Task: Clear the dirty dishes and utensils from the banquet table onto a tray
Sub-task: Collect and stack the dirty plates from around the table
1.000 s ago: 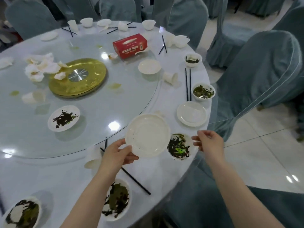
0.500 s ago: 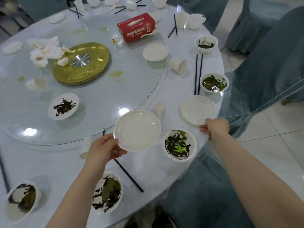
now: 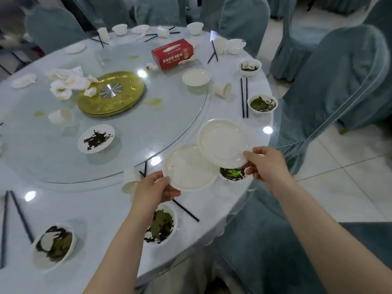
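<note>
My left hand (image 3: 153, 190) pinches plate (image 3: 188, 167) rim; right hand (image 3: 264, 164) pinches second plate (image 3: 222, 142), overlapping. I judge both stiff, slick, breakable: rim grips, stack flat.

I see the left hand (image 3: 154, 190) pinching the near rim of a speckled white plate (image 3: 187, 168) above the round table (image 3: 101, 211), while the right hand (image 3: 265, 164) grips a second white plate (image 3: 222, 142) by its near edge, this one overlapping the first plate's right side from above. Under both plates sits a bowl of dark green leftovers (image 3: 233, 174), and a similar bowl (image 3: 161, 224) lies just beyond my left forearm beside a black chopstick (image 3: 186, 211). Farther off I make out a gold turntable hub (image 3: 110, 92) on the glass turntable (image 3: 127, 132), a red tissue box (image 3: 172, 54), crumpled napkins (image 3: 67, 81) and a tipped paper cup (image 3: 222, 89).
</note>
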